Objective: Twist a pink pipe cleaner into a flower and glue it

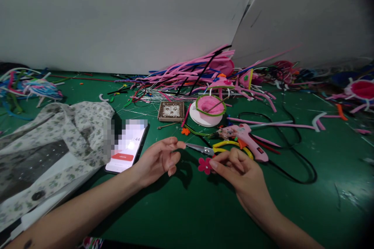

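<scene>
My right hand (244, 171) pinches a small dark pink flower (204, 166) with a pale centre between thumb and fingertips, above the green table. My left hand (160, 155) is held to the left of it, fingers loosely curled and apart, with nothing visible in them. Its index fingertip appears right by the tip of the scissors (204, 150); whether they touch I cannot tell. Yellow handles of the scissors run behind my right hand. Just beyond lies a pink glue gun (251, 142) with its nozzle pointing left. An orange flower (185, 131) rests near that nozzle.
A phone (125, 151) lies left of my left hand, beside a patterned cloth (82, 124). Farther back are a square box of white beads (171, 111), a pink cup shape with green rim (210, 106), and a heap of pink pipe cleaners (187, 72). A black cord (309, 181) loops at right.
</scene>
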Demonstrator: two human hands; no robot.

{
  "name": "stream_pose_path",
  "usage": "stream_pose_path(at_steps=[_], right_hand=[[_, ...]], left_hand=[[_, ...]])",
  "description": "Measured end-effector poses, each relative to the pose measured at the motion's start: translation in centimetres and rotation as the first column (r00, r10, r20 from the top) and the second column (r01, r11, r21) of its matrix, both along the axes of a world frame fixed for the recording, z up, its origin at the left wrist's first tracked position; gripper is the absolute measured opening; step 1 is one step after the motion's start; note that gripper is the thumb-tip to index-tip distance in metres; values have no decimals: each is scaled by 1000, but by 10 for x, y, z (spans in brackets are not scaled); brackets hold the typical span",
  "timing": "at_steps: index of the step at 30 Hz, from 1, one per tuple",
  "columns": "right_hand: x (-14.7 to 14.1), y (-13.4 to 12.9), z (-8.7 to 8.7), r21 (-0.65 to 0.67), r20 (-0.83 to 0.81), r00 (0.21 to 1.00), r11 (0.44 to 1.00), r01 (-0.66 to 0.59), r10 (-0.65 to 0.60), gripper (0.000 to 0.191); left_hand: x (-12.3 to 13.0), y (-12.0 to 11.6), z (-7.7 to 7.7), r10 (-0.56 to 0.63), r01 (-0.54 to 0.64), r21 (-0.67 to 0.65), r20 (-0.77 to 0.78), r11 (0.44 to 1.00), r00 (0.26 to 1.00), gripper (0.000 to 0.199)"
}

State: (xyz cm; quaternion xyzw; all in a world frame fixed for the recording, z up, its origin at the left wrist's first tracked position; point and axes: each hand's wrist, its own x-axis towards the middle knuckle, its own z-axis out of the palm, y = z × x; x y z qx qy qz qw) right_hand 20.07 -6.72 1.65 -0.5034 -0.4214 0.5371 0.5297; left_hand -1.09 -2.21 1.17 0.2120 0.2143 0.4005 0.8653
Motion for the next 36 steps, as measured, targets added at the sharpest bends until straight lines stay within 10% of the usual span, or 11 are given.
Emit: stream_pose_path(at_steps=[36], right_hand=[[0, 0, 1, 4, -7, 1000, 1000, 10, -10, 47]], left_hand=[[0, 0, 1, 17, -18, -31, -24, 999, 1000, 6]])
